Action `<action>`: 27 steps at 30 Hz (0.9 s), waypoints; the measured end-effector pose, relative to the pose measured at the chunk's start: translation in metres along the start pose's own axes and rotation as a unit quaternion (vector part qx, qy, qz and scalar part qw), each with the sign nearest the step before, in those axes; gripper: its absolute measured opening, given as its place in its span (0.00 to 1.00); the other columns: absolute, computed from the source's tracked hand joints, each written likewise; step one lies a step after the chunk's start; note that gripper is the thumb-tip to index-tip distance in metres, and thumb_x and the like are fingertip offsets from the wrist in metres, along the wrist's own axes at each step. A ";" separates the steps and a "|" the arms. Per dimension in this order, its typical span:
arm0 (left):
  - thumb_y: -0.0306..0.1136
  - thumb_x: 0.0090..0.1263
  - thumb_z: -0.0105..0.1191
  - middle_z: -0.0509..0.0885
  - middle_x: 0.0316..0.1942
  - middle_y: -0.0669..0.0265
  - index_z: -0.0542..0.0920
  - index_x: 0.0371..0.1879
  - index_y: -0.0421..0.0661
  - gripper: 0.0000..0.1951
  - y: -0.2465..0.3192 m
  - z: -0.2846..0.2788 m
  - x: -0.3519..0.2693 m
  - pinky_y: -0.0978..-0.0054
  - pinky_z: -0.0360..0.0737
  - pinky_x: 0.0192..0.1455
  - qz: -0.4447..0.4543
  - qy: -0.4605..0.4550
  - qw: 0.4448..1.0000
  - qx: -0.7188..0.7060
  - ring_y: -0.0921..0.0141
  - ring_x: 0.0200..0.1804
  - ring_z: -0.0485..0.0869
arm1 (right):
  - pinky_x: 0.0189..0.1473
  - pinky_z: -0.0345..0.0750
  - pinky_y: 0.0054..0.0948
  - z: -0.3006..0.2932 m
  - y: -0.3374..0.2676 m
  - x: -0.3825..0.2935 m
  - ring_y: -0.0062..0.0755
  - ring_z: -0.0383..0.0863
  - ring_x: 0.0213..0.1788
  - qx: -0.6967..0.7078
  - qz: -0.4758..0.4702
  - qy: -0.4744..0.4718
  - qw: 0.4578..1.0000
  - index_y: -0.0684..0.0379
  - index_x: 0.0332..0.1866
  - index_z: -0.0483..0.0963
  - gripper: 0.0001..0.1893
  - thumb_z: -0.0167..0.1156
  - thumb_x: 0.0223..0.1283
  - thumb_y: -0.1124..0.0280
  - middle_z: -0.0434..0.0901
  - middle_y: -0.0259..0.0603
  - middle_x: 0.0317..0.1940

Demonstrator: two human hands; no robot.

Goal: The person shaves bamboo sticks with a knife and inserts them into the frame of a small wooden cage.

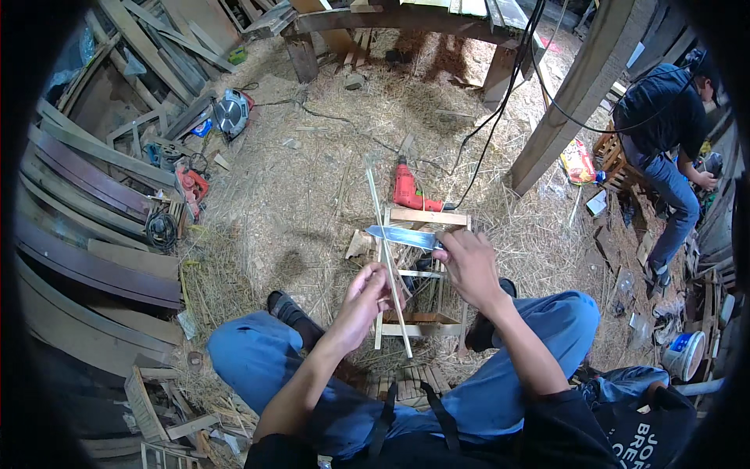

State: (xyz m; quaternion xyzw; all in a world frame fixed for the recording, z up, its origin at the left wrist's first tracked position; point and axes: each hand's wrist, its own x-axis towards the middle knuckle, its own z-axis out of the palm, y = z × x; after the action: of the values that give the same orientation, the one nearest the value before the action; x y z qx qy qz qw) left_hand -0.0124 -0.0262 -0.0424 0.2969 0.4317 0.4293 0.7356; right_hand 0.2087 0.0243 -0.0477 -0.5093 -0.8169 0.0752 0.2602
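My left hand (370, 293) grips a thin strip of wood or bamboo (401, 319) that runs up and slightly left past the fingers. My right hand (469, 261) is shut on the handle of a knife (404, 236), whose broad blade points left and lies across the strip above my left hand. Under both hands, between my feet, stands a small wooden frame (428, 217) with crosspieces. Just beyond the frame a red corded power drill (410, 190) lies on the floor. My left fingers hide part of the strip.
Shavings cover the floor. Left are a circular saw (233, 114), a red power tool (190, 190) and stacked boards (105, 220). A wooden post (577, 97) with hanging cables rises at right, near a stooping person (659, 117). A workbench (398, 20) stands ahead; another person (644, 410) is close at lower right.
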 end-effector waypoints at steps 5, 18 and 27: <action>0.40 0.81 0.41 0.77 0.33 0.66 0.72 0.49 0.45 0.12 0.009 0.012 0.002 0.69 0.79 0.43 -0.016 -0.012 0.998 -0.054 0.70 0.38 0.80 | 0.43 0.67 0.40 0.000 0.003 0.000 0.43 0.75 0.38 -0.004 -0.007 0.021 1.000 0.58 0.49 0.75 0.12 0.58 0.64 0.66 0.76 0.41 0.32; 0.37 0.82 0.41 0.61 0.22 0.80 0.72 0.44 0.46 0.09 -0.008 0.014 -0.007 0.85 0.52 0.20 -0.010 -0.026 0.999 0.025 0.86 0.20 0.56 | 0.44 0.69 0.43 -0.015 0.024 -0.008 0.47 0.77 0.40 -0.022 0.001 0.025 0.999 0.56 0.49 0.77 0.12 0.57 0.65 0.65 0.78 0.44 0.32; 0.39 0.82 0.43 0.62 0.24 0.80 0.71 0.43 0.48 0.09 -0.024 0.003 -0.017 0.84 0.50 0.18 -0.095 0.007 0.995 0.016 0.86 0.18 0.55 | 0.45 0.70 0.40 -0.024 -0.010 -0.019 0.43 0.78 0.41 -0.035 -0.077 -0.044 0.995 0.52 0.43 0.78 0.07 0.59 0.61 0.67 0.80 0.40 0.32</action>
State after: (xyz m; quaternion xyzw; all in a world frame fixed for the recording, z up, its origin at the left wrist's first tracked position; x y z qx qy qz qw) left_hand -0.0050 -0.0521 -0.0545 0.2638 0.4699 0.3524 0.7651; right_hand 0.2195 -0.0002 -0.0300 -0.4497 -0.8665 0.0486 0.2111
